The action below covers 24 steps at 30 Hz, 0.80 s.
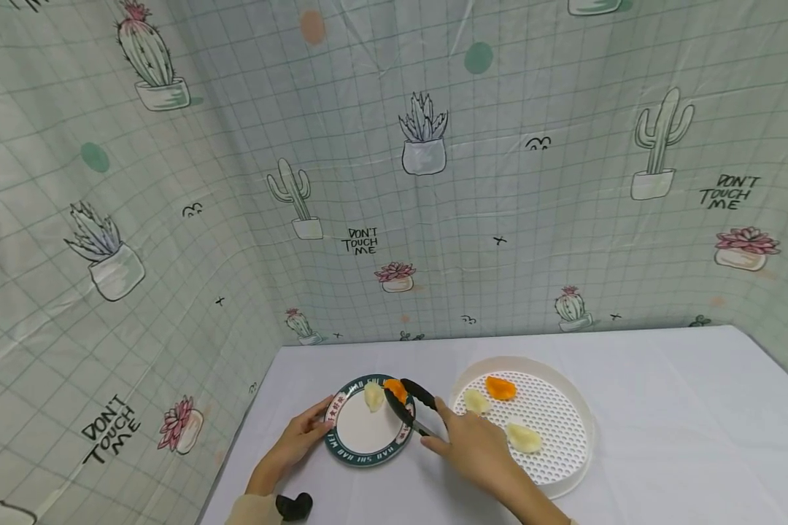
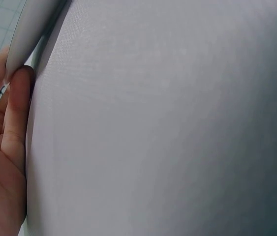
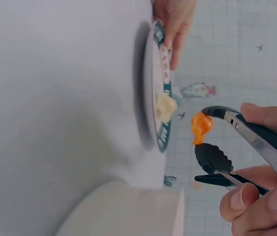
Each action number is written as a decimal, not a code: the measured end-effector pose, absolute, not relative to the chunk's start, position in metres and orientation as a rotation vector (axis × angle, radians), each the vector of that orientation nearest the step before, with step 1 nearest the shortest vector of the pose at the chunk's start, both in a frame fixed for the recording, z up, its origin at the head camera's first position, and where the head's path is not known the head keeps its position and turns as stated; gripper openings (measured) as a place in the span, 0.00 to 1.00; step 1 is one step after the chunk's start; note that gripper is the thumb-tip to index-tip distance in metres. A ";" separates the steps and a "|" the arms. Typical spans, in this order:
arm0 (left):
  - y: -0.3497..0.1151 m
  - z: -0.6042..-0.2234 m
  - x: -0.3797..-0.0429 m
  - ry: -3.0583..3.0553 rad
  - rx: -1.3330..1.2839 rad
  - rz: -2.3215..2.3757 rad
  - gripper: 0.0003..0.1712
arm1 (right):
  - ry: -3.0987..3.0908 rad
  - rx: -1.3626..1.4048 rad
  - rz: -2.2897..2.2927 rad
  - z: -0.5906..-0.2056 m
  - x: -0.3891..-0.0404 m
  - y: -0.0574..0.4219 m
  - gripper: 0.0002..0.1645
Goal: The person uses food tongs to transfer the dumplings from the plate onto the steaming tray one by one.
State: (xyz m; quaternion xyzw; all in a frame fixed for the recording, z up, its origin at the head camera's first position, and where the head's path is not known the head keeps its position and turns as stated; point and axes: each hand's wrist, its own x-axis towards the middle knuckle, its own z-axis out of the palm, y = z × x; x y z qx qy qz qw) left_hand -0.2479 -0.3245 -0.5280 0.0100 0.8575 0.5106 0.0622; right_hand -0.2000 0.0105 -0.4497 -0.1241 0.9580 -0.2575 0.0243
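Observation:
My left hand pinches the left rim of a round white plate with a green lettered border; the left wrist view shows the thumb and fingers at its edge. My right hand grips black-tipped metal tongs. Between the tong tips, an orange dumpling-like piece is held above the plate's right side. One pale yellow dumpling-like piece lies on the plate near its far rim.
Right of the plate sits a round white perforated tray, bearing an orange piece and two pale yellow pieces. A dark heart-shaped object is beside my left wrist. Patterned cloth hangs behind the white table.

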 end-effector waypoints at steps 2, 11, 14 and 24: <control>-0.325 -0.528 -0.248 2.585 0.020 1.545 0.32 | 2.955 -0.390 -0.809 -0.447 -0.198 0.015 0.45; -0.324 -0.527 -0.246 2.594 0.061 1.548 0.31 | 2.950 -0.373 -0.895 -0.438 -0.187 0.037 0.44; -0.322 -0.526 -0.245 2.594 0.059 1.547 0.31 | 2.964 -0.347 -0.879 -0.437 -0.183 0.046 0.44; -0.326 -0.531 -0.246 2.643 0.129 1.534 0.31 | 2.976 -0.312 -0.890 -0.437 -0.176 0.076 0.46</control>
